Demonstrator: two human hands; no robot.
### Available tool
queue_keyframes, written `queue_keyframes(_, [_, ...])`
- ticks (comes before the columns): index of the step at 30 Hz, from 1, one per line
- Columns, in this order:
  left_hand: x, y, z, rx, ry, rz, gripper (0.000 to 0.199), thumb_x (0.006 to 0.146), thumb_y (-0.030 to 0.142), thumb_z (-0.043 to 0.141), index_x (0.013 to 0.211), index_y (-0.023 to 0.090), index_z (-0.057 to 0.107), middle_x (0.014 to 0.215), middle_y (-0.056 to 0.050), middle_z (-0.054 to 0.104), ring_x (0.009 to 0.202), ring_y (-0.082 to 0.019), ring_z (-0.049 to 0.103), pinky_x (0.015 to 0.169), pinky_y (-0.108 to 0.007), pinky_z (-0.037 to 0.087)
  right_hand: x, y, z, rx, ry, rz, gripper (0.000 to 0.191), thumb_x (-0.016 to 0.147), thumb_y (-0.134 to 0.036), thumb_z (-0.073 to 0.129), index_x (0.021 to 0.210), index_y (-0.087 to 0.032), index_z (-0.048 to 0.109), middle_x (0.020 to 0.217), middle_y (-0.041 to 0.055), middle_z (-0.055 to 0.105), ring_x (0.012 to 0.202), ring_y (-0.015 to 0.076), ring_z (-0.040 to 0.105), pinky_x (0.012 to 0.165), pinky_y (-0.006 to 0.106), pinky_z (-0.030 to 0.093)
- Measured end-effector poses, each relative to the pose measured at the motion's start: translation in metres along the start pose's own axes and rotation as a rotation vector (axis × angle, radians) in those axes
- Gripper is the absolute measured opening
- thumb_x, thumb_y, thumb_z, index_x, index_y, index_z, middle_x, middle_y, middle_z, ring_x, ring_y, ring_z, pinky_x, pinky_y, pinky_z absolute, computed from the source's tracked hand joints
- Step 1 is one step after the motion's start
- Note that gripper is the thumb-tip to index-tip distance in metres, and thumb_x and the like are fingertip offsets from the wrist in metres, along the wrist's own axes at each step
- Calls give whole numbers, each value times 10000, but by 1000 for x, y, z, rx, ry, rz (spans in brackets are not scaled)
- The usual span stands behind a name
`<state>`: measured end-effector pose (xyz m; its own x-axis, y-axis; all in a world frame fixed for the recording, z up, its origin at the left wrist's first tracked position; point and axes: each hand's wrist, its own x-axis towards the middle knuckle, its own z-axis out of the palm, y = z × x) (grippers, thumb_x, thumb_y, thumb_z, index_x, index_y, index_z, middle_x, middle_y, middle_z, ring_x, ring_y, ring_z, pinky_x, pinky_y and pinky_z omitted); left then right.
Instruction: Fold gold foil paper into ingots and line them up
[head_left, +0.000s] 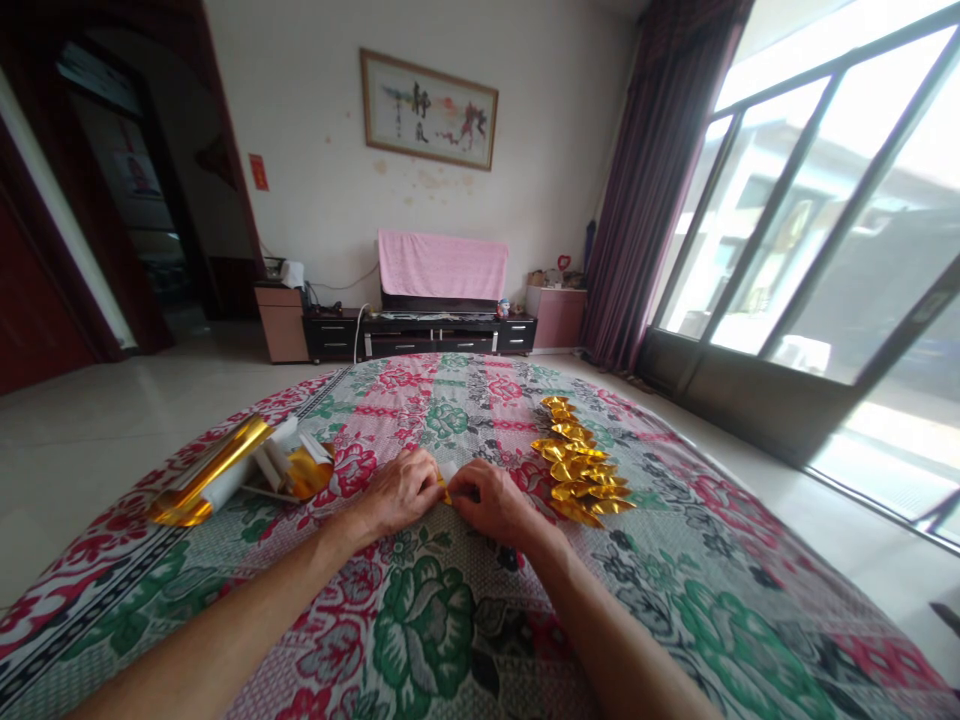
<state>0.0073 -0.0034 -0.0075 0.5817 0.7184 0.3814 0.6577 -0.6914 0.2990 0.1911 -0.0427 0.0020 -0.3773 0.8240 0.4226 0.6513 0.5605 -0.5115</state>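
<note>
Gold-and-white foil paper (pixel 448 470), pinched between the closed fingertips of left hand (pixel 409 488) and right hand (pixel 487 495), near the middle of the flower-patterned surface (pixel 446 415). Set well back from the rounded far edge, with cloth running between. To the right, past a narrow strip of cloth, a row of folded gold foil pieces (pixel 570 457). To the left, near the edge, rolled gold foil (pixel 217 470) beside white sheets (pixel 276 456), apart from left hand.
</note>
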Motion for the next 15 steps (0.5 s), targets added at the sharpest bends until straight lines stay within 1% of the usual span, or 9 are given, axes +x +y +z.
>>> queue_keyframes(3, [0,2,-2,-9,-3,-10,179,813,269,511,668,177,561,829,-40,587,814,-156,535,786,-280,426,0,-1,-2,9,-9,-2,156,680,-64,560,759,-158,655,730,8,581,675,104,518,631,195,390])
queue_keyframes(7, [0,3,-4,-17,-12,-1,180,809,257,514,656,174,562,821,-42,590,811,-154,536,790,-282,428,0,-1,-3,10,-10,4,212,660,-13,526,756,-153,654,737,8,589,692,102,526,652,192,392])
queue_keyframes(12, [0,3,-2,-24,2,-4,184,805,258,515,646,176,557,820,-41,592,804,-153,537,783,-280,431,0,-1,-1,3,4,24,153,688,-74,562,762,-165,660,737,6,592,680,103,527,635,194,390])
queue_keyframes(15, [0,3,-2,-19,4,-7,176,803,255,513,652,176,558,821,-41,592,800,-152,539,777,-277,431,0,-1,0,-6,8,26,156,678,-78,576,773,-163,665,741,10,590,670,104,528,625,196,390])
